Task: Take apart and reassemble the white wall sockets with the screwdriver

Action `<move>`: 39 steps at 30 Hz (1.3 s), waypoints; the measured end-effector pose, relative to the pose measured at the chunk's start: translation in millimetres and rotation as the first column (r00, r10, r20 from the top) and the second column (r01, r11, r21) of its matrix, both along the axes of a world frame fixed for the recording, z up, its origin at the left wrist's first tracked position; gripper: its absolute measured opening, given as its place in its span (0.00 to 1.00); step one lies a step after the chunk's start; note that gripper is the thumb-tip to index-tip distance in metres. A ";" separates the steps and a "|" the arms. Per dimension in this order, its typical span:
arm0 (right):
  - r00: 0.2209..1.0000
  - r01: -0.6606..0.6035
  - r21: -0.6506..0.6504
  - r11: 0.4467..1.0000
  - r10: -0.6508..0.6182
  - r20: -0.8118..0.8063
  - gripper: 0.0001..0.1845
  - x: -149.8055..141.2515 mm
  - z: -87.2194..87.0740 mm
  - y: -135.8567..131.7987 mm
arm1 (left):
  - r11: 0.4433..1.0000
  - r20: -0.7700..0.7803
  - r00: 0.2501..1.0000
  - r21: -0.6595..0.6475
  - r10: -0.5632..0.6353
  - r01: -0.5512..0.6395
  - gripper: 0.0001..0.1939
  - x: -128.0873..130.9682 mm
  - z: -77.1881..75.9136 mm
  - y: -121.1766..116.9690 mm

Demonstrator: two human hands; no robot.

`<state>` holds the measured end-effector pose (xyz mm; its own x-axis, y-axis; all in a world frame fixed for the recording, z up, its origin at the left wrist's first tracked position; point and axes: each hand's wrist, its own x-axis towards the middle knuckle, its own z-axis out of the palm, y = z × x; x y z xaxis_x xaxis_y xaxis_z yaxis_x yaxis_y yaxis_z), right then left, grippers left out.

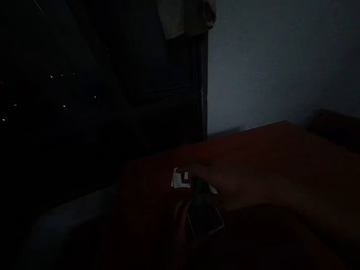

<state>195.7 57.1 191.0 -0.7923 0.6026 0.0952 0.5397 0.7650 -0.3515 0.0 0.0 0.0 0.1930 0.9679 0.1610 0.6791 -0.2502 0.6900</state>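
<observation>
The light is very dim, so details are hard to make out. My right hand [216,176] reaches in from the right over the table, its fingers bent around the dark greenish upper part of an object. Below that part is a dark squarish body with a pale edge [206,220], like a small bottle or case; its kind does not show clearly. Along its left side curl the fingers of my left hand [180,220], mostly lost in shadow. Just beyond, a crumpled white paper or packet [178,180] lies on the table, partly covered by my right hand.
The reddish-brown table [250,148] extends to a pale wall [288,51] on the right. Light cloth [187,7] hangs above, before a dark window frame. Small lights show in the dark glass [46,90]. A pale, blurred surface [68,218] is at left.
</observation>
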 end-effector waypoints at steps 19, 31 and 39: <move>0.933 0.317 0.211 0.925 -0.344 0.106 0.20 -15.0 -9.3 -2.8 | 0.999 -0.033 0.999 -0.040 0.003 -0.004 0.42 -9.3 -3.3 2.3; 0.973 0.204 0.163 0.965 -0.218 0.072 0.20 -15.8 -5.7 -3.8 | 1.000 -0.064 0.998 -0.001 0.012 -0.012 0.41 -9.3 -6.9 3.3; 0.999 0.038 0.080 0.996 -0.038 0.001 0.25 -13.8 -6.1 0.8 | 1.000 -0.076 0.997 0.002 0.005 -0.005 0.40 -7.7 -1.9 3.7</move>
<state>181.8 57.9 184.9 -0.7691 0.6231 0.1423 0.5699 0.7693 -0.2887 -7.7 3.7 -1.9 0.2001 0.9686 0.1477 0.7311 -0.2480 0.6357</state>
